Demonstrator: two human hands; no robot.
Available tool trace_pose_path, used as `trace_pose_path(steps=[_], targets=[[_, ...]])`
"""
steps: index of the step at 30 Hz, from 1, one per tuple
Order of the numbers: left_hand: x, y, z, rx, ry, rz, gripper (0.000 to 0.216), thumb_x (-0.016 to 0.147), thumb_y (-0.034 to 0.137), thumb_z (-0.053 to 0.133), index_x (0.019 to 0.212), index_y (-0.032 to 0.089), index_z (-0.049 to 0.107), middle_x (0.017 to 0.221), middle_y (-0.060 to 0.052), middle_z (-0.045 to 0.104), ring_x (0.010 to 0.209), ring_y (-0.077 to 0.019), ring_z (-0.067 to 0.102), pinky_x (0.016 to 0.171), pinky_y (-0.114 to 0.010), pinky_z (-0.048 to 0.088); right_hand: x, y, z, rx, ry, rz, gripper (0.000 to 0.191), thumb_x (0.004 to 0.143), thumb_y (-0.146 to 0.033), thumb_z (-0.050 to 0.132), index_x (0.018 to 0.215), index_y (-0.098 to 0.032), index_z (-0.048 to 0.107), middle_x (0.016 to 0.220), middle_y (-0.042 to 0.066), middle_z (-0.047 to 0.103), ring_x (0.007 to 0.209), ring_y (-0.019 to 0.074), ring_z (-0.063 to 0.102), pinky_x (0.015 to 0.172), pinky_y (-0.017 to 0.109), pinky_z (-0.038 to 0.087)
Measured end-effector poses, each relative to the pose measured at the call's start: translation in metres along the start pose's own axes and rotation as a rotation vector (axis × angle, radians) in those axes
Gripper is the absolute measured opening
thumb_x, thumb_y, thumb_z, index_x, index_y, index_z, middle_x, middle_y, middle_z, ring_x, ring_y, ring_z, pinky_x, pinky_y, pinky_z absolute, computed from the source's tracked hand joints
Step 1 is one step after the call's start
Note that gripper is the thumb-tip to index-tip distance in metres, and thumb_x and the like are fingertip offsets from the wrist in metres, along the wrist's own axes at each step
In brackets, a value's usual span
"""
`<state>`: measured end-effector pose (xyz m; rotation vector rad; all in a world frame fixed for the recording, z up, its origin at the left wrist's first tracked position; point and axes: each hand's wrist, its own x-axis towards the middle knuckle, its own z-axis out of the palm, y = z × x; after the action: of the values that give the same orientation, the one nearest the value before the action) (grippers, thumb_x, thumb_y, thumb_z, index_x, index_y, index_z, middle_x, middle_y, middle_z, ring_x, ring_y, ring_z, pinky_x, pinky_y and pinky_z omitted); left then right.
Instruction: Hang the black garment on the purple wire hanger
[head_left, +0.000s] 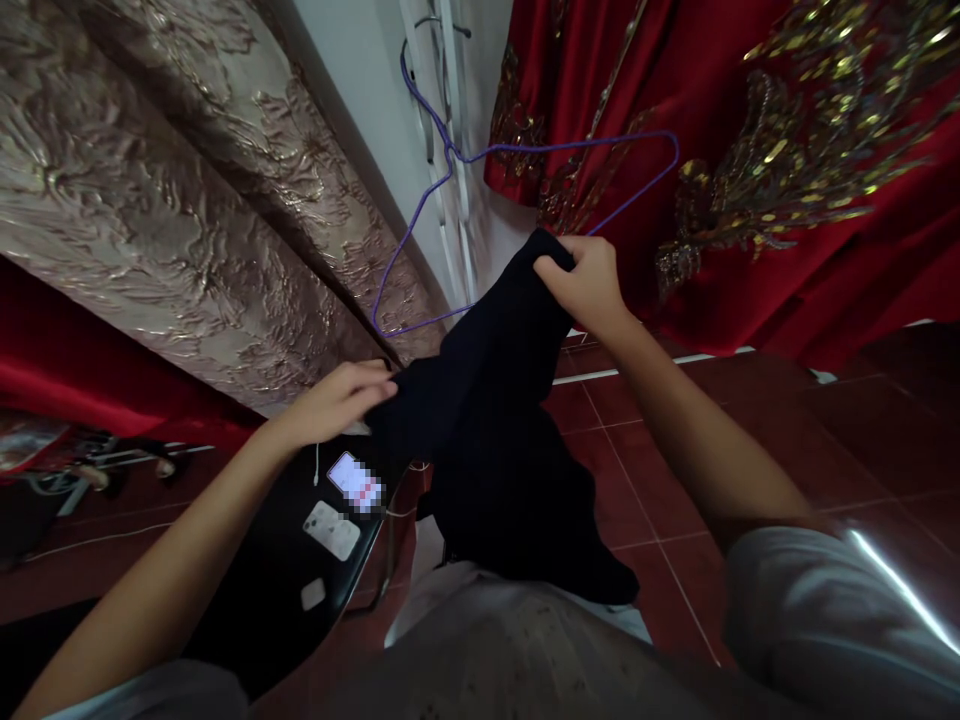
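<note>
A dark navy or black garment (pixel 487 400) is stretched between my two hands, its lower part hanging against my body. My left hand (pixel 349 395) pinches its left edge. At the upper right corner my right hand (pixel 589 280) grips the cloth, thumb on top. Just beyond the garment, a purple wire hanger (pixel 450 150) hangs by its hook on a white metal rack (pixel 454 220). The hanger's lower bar passes partly behind the cloth, and I cannot tell whether they touch. What kind of garment it is does not show, as it is folded and dark.
On the left, a black seat or table (pixel 277 560) carries a lit phone (pixel 356 482), a white-backed phone (pixel 331 530) and a small white item (pixel 313 594). Embossed beige fabric (pixel 187 200) hangs behind it. Red cloth with gold sequins (pixel 720 200) hangs on the right above red floor tiles (pixel 652 480).
</note>
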<state>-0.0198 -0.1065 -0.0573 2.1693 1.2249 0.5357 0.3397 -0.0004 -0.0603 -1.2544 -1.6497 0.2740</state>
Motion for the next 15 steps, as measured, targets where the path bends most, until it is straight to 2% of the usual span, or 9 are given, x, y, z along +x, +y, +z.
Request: trace_pose_path(steps=[1,3,6,10,12,15], targets=[[0.001,-0.001,0.002,0.199,-0.070,0.018,0.038,0.097,0.048,0.053,0.080,0.019,0.073,0.072,-0.008,0.063,0.075,-0.0253,0.061,0.080,-0.042,0.051,0.000,0.000,0.000,0.000,-0.007,-0.004,0.039,0.078,-0.020,0.063,0.057,-0.022,0.031,0.058,-0.003,0.028,0.059,0.0116,0.030,0.063,0.032,0.037],[0.003,-0.009,0.004,0.489,-0.120,0.044,0.044,0.100,0.046,0.045,0.078,0.019,0.070,0.071,-0.009,0.062,0.078,-0.0279,0.059,0.085,-0.046,0.049,-0.001,-0.001,0.001,0.000,-0.026,-0.007,0.041,0.078,-0.021,0.063,0.056,-0.022,0.029,0.058,-0.003,0.026,0.058,0.0113,0.029,0.062,0.032,0.036],[0.008,-0.027,-0.006,0.636,-0.061,0.047,0.046,0.101,0.045,0.040,0.073,0.019,0.065,0.081,-0.012,0.068,0.085,-0.0304,0.060,0.090,-0.050,0.048,-0.002,-0.002,0.002,-0.008,-0.030,0.004,0.043,0.078,-0.024,0.064,0.055,-0.022,0.028,0.057,-0.003,0.025,0.057,0.0108,0.028,0.060,0.031,0.034],[0.014,-0.037,-0.034,0.537,0.196,0.062,0.031,0.099,0.038,0.044,0.090,0.019,0.066,0.116,-0.012,0.072,0.110,-0.0317,0.063,0.104,-0.053,0.044,-0.003,-0.001,0.002,0.010,-0.020,-0.009,0.040,0.078,-0.024,0.062,0.055,-0.022,0.029,0.056,-0.002,0.026,0.057,0.0105,0.029,0.057,0.030,0.031],[0.020,-0.030,-0.044,0.383,0.333,0.078,0.026,0.097,0.035,0.046,0.090,0.019,0.064,0.124,-0.009,0.070,0.119,-0.0306,0.061,0.108,-0.052,0.044,-0.005,-0.002,0.007,0.034,-0.021,-0.018,0.040,0.078,-0.023,0.061,0.055,-0.022,0.028,0.056,-0.002,0.027,0.057,0.0104,0.029,0.057,0.030,0.031],[0.039,-0.006,-0.045,0.191,0.480,0.135,0.023,0.098,0.035,0.048,0.086,0.020,0.061,0.125,-0.005,0.069,0.121,-0.0271,0.061,0.110,-0.046,0.046,-0.015,-0.005,0.019,0.132,-0.042,0.003,0.036,0.081,-0.024,0.057,0.057,-0.022,0.030,0.056,-0.002,0.030,0.057,0.0108,0.032,0.055,0.029,0.032]])
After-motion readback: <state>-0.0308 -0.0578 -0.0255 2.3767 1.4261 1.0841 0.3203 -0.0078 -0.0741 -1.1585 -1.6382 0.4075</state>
